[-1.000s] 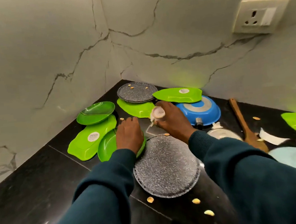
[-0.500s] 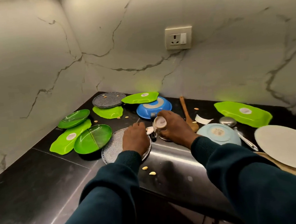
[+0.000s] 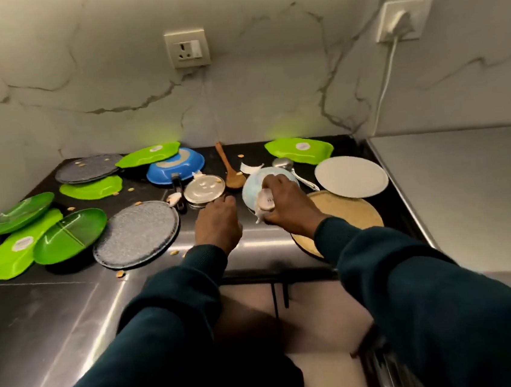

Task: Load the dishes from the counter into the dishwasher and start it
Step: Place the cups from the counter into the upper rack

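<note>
Head view looks down on a black stone counter (image 3: 347,146) with a steel front edge, strewn with dishes; none of them looks loaded yet, and the dishwasher itself cannot be made out, so I judge the task to be at its gathering stage.

Largest of the dishes, a round speckled grey plate (image 3: 137,232) lies near the front edge, left of the hands. A round tan woven mat (image 3: 347,212) sits under the right wrist, with a round white plate (image 3: 351,176) just behind it. Green plastic plates (image 3: 69,235) cluster at the left, another green leaf-shaped tray (image 3: 300,150) lies at the back, and a blue pan (image 3: 175,167) rests bottom-up beside a wooden spoon (image 3: 229,170).

A pale blue bowl (image 3: 252,187) lies upside down under the right hand (image 3: 287,205), whose fingers curl round a small cream-coloured piece (image 3: 266,201), possibly a scrap. The left hand (image 3: 218,224) hovers knuckles-up near a round steel lid (image 3: 205,190), fingers bent, holding nothing visible.

Next, I judge, a free hand must lift one dish cleanly.
</note>
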